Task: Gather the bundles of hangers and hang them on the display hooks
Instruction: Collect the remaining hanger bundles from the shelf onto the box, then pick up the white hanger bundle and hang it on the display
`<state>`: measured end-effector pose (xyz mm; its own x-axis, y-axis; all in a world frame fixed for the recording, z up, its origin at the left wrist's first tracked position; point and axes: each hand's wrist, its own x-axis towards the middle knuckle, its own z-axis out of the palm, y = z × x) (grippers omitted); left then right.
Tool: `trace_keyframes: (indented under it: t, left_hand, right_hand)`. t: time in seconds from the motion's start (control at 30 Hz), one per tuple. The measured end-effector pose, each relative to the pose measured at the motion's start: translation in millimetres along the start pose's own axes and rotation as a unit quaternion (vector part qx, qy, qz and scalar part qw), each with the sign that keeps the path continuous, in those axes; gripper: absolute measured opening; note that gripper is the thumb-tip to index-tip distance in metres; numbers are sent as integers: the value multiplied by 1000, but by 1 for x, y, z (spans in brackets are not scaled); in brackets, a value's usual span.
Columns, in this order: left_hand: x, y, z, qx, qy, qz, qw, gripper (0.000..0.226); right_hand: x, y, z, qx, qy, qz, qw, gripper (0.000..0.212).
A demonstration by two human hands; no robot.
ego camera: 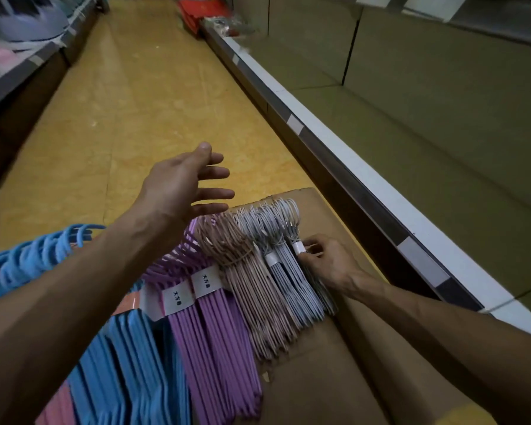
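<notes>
From the head camera, the hanger bundles lie side by side on flattened cardboard (319, 388) on the aisle floor: blue bundles (129, 363) nearest the left forearm, purple bundles (215, 332) with white labels, a pink bundle (258, 289), then grey bundles (292, 280) at the right end, beside the shelf edge (334, 142). The right hand (325, 259) pinches the outermost grey bundle at its white band, fingers curled on it. The left hand (184, 182) hovers above the hook ends with fingers spread, holding nothing.

The risks, as I judge them: the hook ends of neighbouring bundles overlap, so lifting the grey one by its band alone could snag and drag the next bundle along — or the band could slip and the hangers fan out. No display hooks show here, so the carry runs out of sight; a one-handed grip on a long bundle may let it swing against the shelf.
</notes>
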<state>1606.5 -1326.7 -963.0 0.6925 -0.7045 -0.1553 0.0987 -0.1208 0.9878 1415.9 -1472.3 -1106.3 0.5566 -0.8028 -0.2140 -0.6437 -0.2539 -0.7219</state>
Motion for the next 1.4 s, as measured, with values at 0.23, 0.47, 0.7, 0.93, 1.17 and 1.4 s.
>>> trace_keyframes:
  t: [0.23,0.47,0.7,0.93,1.17,1.4]
  left_hand:
    - [-25,13,-49,39,24,21,999,31]
    - [-59,36,-95,151,43,94,983,28]
    - [-76,53,-112,194,64,117,972,27]
    - [-78,64,-101,190,64,129,971,27]
    - [-67,55,-80,231,37,139,962,26]
    - [-35,25,-34,344,-28,164,924,25]
  right_hand:
    - [-30,-22,-9,-53,-3,-67,996,7]
    - [-96,-86,8,-98,-131,-226,960,12]
    - [-142,-126,35,-93,-194,-334,918,19]
    - [-143,-130,43,-80,-191,-351,913,18]
    - [-132,-114,27,-71,-179,-319,928,18]
    - [-100,-73,1,-62,-148,-243,957,11]
